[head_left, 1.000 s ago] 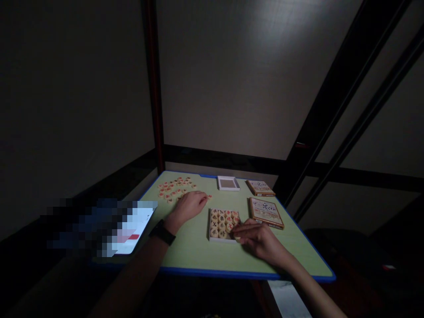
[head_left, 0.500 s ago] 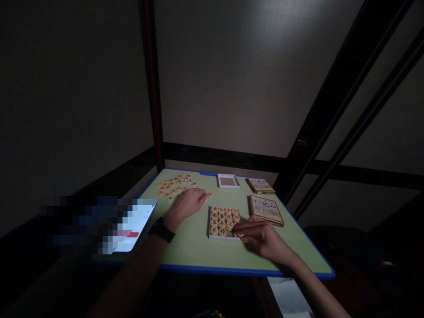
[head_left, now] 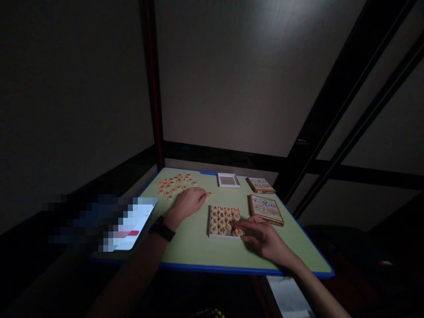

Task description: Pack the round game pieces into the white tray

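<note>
An open shallow white box [head_left: 209,224] near the middle of the table holds rows of round wooden Chinese chess pieces with black or red characters. At its near right corner lies a red-marked chess piece [head_left: 238,232], face up. My right hand [head_left: 265,238] hovers at that corner, thumb and fingers apart around the piece, with fingertips over the box. Palm down on the table, my left hand [head_left: 189,202] has its fingers curled together; what is under them is hidden. Close to its fingertips sits another red-marked chess piece [head_left: 209,194].
Loose chess pieces [head_left: 175,183] are scattered at the far left of the green table [head_left: 198,251]. A white box part [head_left: 228,180] lies at the back. Two printed boxes [head_left: 266,209] [head_left: 260,184] sit on the right. A lit tablet [head_left: 141,225] stands at the left edge.
My right thumb and fingers have spread from the piece at the box's near right corner, and its red character now shows. My left hand has stayed in place.
</note>
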